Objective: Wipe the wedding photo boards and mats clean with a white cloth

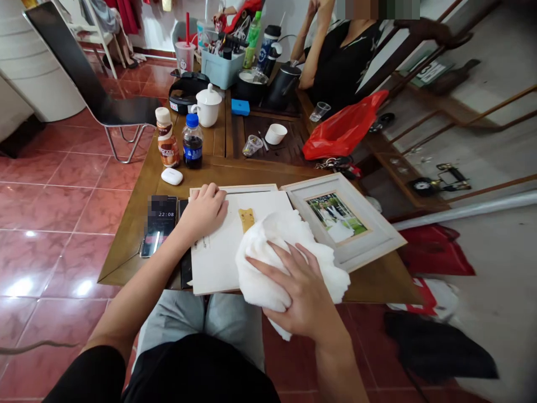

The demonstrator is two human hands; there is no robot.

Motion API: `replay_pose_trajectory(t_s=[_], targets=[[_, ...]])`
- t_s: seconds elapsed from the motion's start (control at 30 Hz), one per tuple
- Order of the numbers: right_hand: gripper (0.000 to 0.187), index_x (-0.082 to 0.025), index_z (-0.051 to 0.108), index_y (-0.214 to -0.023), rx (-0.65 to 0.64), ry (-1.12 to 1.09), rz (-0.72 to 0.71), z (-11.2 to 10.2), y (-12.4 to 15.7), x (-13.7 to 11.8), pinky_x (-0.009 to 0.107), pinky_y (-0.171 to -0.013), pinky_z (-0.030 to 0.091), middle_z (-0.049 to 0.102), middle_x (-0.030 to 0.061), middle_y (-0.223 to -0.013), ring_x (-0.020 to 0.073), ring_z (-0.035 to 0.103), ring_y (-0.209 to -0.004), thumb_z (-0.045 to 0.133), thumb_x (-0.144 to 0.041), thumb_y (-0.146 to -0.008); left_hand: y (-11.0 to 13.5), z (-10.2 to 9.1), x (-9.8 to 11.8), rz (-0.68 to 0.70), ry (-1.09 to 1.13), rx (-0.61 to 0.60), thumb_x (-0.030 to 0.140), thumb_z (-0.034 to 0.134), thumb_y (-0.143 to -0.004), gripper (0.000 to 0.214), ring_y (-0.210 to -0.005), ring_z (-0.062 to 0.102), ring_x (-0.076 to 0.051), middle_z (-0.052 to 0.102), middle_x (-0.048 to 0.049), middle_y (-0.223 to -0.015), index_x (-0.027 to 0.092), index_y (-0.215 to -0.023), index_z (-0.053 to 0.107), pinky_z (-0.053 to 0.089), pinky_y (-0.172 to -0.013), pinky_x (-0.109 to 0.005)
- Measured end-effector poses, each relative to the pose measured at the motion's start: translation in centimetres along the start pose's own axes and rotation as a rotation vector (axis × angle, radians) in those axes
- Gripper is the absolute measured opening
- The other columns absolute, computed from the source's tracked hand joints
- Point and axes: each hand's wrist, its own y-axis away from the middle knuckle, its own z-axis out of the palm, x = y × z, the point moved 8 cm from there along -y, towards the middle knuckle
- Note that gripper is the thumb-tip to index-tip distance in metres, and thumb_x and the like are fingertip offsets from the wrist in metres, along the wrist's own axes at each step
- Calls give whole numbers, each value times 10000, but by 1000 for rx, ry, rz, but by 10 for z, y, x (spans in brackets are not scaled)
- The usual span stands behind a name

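My right hand (pixel 300 291) is closed on a bunched white cloth (pixel 268 252), which lies over the lower right of a flat white board (pixel 222 257). A small yellow cat-shaped piece (pixel 246 219) shows on the board just above the cloth; its lower part is covered. My left hand (pixel 205 208) lies on the board's upper left corner, palm down with the fingers slightly bent. Right of the board, partly under the cloth's edge, lies a white picture frame (pixel 380 229) with a photo (pixel 335 215) of two people. Another pale frame edge (pixel 251 188) shows behind the board.
Left on the wooden table (pixel 126 252) are a phone (pixel 160 224), a white earbud case (pixel 172 177), a cola bottle (pixel 193 143) and a coffee bottle (pixel 166 140). Farther back stand a lidded white mug (pixel 208 106) and a red plastic bag (pixel 346 131). Another person (pixel 335 56) is across the table.
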Motion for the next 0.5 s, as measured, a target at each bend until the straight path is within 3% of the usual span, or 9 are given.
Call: replay_pose_trajectory(t_s=[0.1, 0.37, 0.5], targets=[[742, -354, 565, -1485, 7, 42, 66, 2, -10, 6, 627, -1169, 268, 459, 102, -1573, 414, 463, -1369, 711, -490, -771, 0, -1, 2, 32, -2, -7, 298, 340, -1068, 349, -1133, 547, -310, 606, -155, -1187, 144, -1168, 637, 432, -1011, -476], [654, -336, 565, -1492, 2, 91, 243, 11, -73, 35, 621, -1149, 310, 467, 119, -1590, 399, 459, -1386, 655, -530, -874, -1, 0, 1, 58, 1, -1, 206, 326, -1049, 367, -1118, 561, -310, 608, -172, -1188, 114, -1184, 655, 448, -987, -471], [616, -350, 566, -1490, 1, 86, 193, 11, -82, 35, 619, -1150, 294, 460, 82, -1606, 407, 427, -1402, 613, -536, -905, -1, 2, -1, 39, -6, -11, 172, 349, -1027, 357, -1128, 558, -313, 609, -170, -1191, 119, -1203, 654, 450, -991, -476]])
